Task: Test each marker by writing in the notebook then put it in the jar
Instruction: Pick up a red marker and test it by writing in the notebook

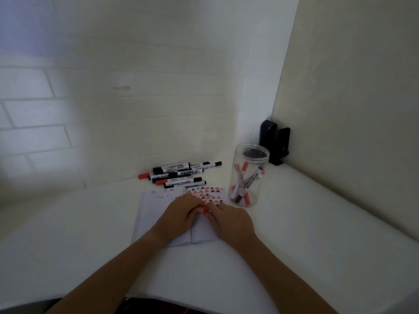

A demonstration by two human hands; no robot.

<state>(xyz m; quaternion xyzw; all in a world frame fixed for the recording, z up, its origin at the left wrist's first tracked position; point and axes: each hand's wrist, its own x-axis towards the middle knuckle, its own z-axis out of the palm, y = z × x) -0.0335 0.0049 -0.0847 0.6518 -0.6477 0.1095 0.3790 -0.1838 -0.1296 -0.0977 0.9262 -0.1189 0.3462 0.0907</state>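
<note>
**Both hands on a red marker, mid-frame**

Your left hand (181, 209) and right hand (229, 217) meet over the open notebook (158, 211), fingers curled, pinching a red marker (204, 209) between them. The jar (248, 175), right of centre, holds several markers. Loose markers (179, 175) lie just above the notebook on the white table (306, 223).

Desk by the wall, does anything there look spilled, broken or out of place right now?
Nothing stands out. The untested markers lie in a loose pile behind the open notebook, the clear jar stands upright with several markers inside, and both hands, left and right, hold a red marker over the page.
</note>
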